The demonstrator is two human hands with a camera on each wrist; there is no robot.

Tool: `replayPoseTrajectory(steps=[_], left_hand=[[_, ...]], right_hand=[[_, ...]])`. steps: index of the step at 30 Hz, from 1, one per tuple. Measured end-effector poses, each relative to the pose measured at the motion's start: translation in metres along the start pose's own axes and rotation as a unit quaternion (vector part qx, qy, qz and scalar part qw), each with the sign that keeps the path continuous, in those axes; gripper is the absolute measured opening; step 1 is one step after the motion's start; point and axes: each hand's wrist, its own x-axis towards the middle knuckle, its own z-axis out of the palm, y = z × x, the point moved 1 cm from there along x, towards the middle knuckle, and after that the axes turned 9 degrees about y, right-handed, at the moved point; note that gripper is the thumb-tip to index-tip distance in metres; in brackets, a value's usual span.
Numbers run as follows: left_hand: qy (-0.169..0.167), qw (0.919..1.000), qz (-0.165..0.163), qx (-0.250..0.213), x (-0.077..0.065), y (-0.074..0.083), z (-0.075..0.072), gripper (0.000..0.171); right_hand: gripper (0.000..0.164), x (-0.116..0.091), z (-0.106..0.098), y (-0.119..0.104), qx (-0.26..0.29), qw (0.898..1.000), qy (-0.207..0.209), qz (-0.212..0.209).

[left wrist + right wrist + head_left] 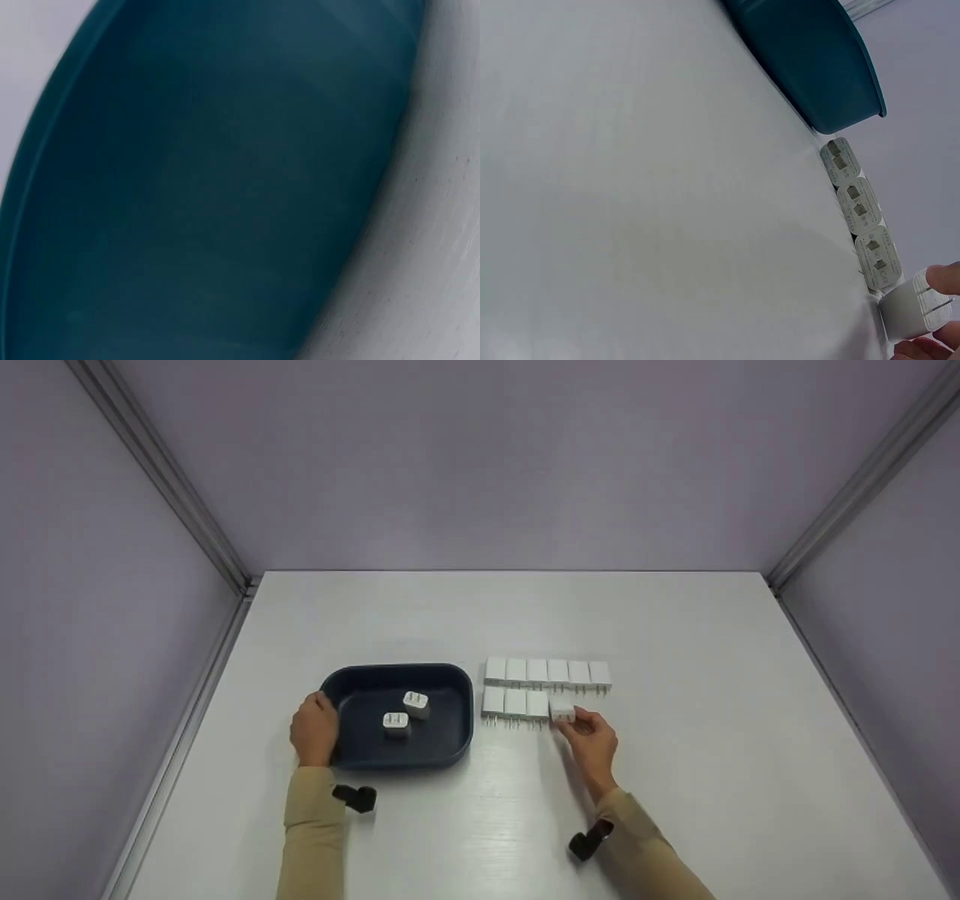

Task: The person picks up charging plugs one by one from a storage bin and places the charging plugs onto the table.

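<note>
A dark blue tray [442, 739] stands on the white table, its left rim gripped by my left hand [313, 729]. Two white charger plugs lie in it, one charger [415, 705] a little behind the other [396, 724], prongs up. Between its thumb and fingers my right hand [592, 744] pinches another white charger [909, 312], at the right end of the front row. Three chargers [515, 702] lie side by side to its left, prongs toward me. In the left wrist view, only the tray's wall [225, 165] and table show; that hand is out of sight there.
Behind the front row runs a back row of several white chargers [537, 670], prongs also facing me. Both rows sit just right of the tray. Pale panels [495, 465] rise at the back and sides of the table [720, 750].
</note>
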Motion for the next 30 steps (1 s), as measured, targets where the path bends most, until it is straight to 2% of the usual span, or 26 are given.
replayPoseTrajectory(steps=[7, 11, 15, 22, 30], left_hand=[[0.011, 0.9999, 0.002, -0.002, 0.000, 0.000, 0.000, 0.050], [0.012, 0.9999, 0.005, -0.003, 0.000, 0.000, 0.000, 0.050], [0.012, 0.9999, 0.007, -0.005, -0.001, 0.000, 0.000, 0.049], [0.003, 0.9999, 0.009, -0.009, -0.003, 0.000, 0.000, 0.051], [0.000, 0.9999, 0.003, -0.012, -0.003, 0.001, -0.001, 0.051]], right_hand=[[0.038, 0.003, 0.000, 0.000, -0.004, 1.000, -0.002, 0.009], [0.038, 0.004, -0.001, 0.000, -0.017, 1.000, -0.003, -0.003], [0.036, 0.005, -0.002, 0.000, -0.048, 0.999, -0.005, -0.021], [0.036, 0.011, -0.002, -0.001, -0.097, 0.995, -0.036, 0.000], [0.036, 0.012, -0.001, -0.004, -0.139, 0.989, -0.041, -0.010]])
